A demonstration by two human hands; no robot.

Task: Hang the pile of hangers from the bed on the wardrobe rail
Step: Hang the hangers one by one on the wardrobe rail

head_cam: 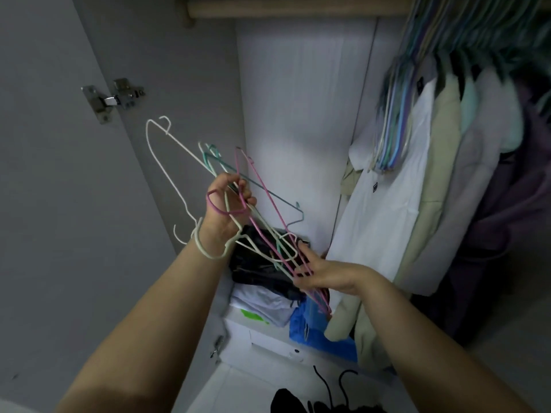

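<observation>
The wardrobe rail point(298, 8) is cut off by the top edge; hung hangers point(396, 120) at upper right blur together; black cords point(328, 389) leave the bottom edge.

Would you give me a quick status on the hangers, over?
Left hand grips hanger hooks; right hand holds their lower ends. Hangers tangled, below the rail. Rail's right end crowded with clothes.
</observation>
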